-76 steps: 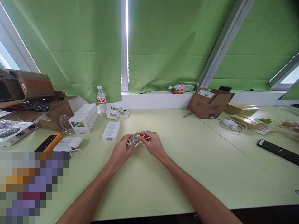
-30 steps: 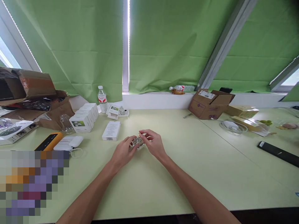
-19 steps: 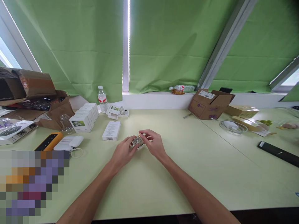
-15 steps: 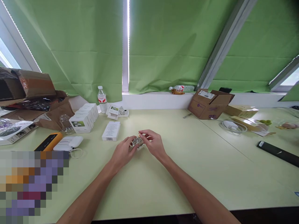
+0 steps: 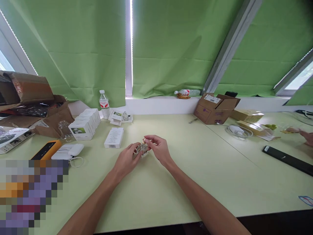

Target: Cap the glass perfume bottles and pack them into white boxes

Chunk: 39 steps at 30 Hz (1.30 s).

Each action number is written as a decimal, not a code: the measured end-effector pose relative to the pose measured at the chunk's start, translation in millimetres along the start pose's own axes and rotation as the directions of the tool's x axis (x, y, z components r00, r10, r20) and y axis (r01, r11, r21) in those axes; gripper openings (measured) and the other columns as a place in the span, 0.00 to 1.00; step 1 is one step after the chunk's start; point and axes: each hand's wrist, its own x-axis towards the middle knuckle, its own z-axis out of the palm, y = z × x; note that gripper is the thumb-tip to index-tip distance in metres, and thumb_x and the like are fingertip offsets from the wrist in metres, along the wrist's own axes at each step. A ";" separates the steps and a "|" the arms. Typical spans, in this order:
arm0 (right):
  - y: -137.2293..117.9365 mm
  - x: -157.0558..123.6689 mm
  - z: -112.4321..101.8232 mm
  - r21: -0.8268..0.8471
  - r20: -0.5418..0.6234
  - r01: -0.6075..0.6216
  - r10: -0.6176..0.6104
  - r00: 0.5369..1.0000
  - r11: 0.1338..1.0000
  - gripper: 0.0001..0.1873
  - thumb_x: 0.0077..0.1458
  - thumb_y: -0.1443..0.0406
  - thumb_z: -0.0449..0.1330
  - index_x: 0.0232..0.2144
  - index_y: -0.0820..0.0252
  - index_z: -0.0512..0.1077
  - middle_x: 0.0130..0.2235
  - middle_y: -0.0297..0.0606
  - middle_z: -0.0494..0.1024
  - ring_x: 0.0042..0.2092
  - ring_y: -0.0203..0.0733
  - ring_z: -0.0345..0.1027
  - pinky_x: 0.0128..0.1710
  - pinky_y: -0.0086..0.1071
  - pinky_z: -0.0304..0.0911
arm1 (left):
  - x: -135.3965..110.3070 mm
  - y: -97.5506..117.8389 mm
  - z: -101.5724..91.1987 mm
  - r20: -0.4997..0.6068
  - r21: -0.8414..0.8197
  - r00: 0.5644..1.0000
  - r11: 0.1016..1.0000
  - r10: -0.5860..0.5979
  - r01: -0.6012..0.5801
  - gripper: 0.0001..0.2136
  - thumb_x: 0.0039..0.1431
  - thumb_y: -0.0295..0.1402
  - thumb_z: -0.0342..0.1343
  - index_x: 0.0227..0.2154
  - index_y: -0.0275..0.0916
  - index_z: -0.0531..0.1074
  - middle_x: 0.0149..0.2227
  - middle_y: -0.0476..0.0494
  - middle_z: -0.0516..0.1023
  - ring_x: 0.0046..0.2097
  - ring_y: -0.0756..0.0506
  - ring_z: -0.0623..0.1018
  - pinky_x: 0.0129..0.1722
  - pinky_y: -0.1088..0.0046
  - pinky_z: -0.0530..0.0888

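Observation:
A small clear glass bottle (image 5: 141,148) with a gold top sits between my two hands above the pale green table (image 5: 171,182). My left hand (image 5: 125,160) curls round its left side and holds it. My right hand (image 5: 157,150) pinches the gold top with thumb and fingertips. Both hands hide most of the bottle. A flat white box with a barcode (image 5: 113,137) lies just beyond my left hand.
A row of white boxes (image 5: 84,124) and a water bottle (image 5: 104,103) stand at the back left, beside brown cardboard (image 5: 31,98). An orange device (image 5: 46,149) and white case (image 5: 68,151) lie left. An open cardboard box (image 5: 215,109), a cable coil (image 5: 236,131) and a black bar (image 5: 288,159) lie right. Another person's hand (image 5: 308,137) shows at the far right.
My hands have stayed on the small glass bottle; the right fingers moved from its side up to the gold top. The view has shifted slightly to the right.

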 end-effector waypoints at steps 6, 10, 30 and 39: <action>2.0 0.6 0.7 0.006 0.019 0.002 -0.002 1.000 1.000 0.15 0.51 0.55 0.62 0.37 0.58 0.78 0.36 0.40 0.80 0.26 0.36 0.69 0.29 0.33 0.70 | -0.4 -0.7 0.5 -0.001 0.031 1.000 1.000 0.004 -0.004 0.15 0.63 0.40 0.46 0.49 0.45 0.68 0.42 0.43 0.75 0.38 0.45 0.75 0.35 0.71 0.72; -0.5 -0.6 1.1 -0.012 0.017 0.022 -0.021 1.000 1.000 0.13 0.50 0.56 0.62 0.35 0.57 0.79 0.35 0.39 0.80 0.28 0.37 0.69 0.27 0.31 0.69 | -0.2 -1.6 1.1 0.002 0.035 1.000 0.999 0.006 -0.006 0.14 0.63 0.40 0.46 0.49 0.45 0.68 0.42 0.43 0.75 0.38 0.45 0.75 0.34 0.71 0.71; 4.5 -2.2 1.5 -0.098 0.049 0.154 -0.149 0.988 0.983 0.11 0.55 0.59 0.60 0.37 0.56 0.79 0.40 0.39 0.80 0.38 0.42 0.73 0.35 0.34 0.71 | 0.5 -0.6 -0.8 0.030 0.046 1.000 0.999 0.000 -0.001 0.14 0.64 0.40 0.45 0.49 0.44 0.67 0.42 0.42 0.75 0.38 0.45 0.75 0.34 0.71 0.71; 8.4 -2.3 2.4 -0.237 0.058 0.338 -0.334 0.941 0.911 0.09 0.57 0.63 0.58 0.38 0.54 0.78 0.39 0.37 0.80 0.37 0.41 0.74 0.34 0.35 0.71 | 0.4 -1.0 0.0 0.022 0.035 1.000 0.999 0.012 -0.012 0.14 0.64 0.40 0.44 0.49 0.43 0.67 0.42 0.42 0.75 0.38 0.45 0.75 0.34 0.71 0.71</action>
